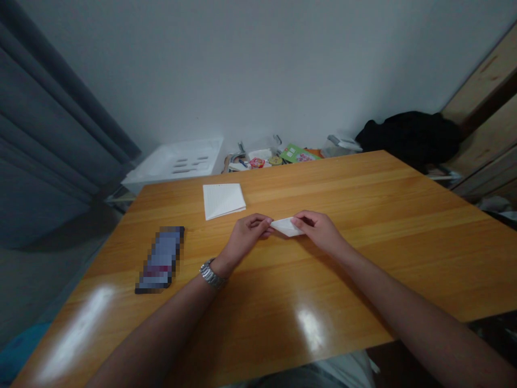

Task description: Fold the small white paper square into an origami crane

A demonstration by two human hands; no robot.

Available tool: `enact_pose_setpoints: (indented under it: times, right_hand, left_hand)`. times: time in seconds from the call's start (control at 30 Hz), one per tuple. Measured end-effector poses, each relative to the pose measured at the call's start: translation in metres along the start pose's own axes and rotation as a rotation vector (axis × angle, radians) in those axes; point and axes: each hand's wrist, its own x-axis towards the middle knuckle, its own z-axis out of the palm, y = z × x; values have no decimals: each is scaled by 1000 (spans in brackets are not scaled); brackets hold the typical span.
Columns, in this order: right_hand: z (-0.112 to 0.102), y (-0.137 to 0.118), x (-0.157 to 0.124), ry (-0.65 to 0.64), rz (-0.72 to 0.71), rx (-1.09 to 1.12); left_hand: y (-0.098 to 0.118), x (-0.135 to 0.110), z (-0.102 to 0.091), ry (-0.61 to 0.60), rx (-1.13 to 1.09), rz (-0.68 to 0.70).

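The left hand (248, 233) and right hand (319, 229) pinched opposite ends of a folded paper (285, 227) above the surface (363, 199); a white slotted tray (165, 164) sat beyond the far left corner.

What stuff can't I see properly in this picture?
All in the head view:
- Folded white paper: fingers of the left hand and right hand cover its ends.
- Phone-like device: its screen is blurred into blocks.
- Silver metal wristband: the wrist hides its far side, so I can't tell if there's a dial.
- Green printed item: its writing is too small to read.
- Grey curtain: cut off by the left edge.
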Motion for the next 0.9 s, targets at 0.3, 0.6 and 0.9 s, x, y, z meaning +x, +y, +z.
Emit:
enact_pose_setpoints:
  times: [0.3,0.6,0.9]
  right_hand:
    - [2,2,-1,-31,18,30]
    - [3,-3,-3,-95,68,22]
    - [4,0,-2,-121,93,33]
  left_hand:
    - [-4,2,2,20,-37,-5]
    - [-4,1,2,-1,52,-13]
    - [-10,3,0,0,124,-15]
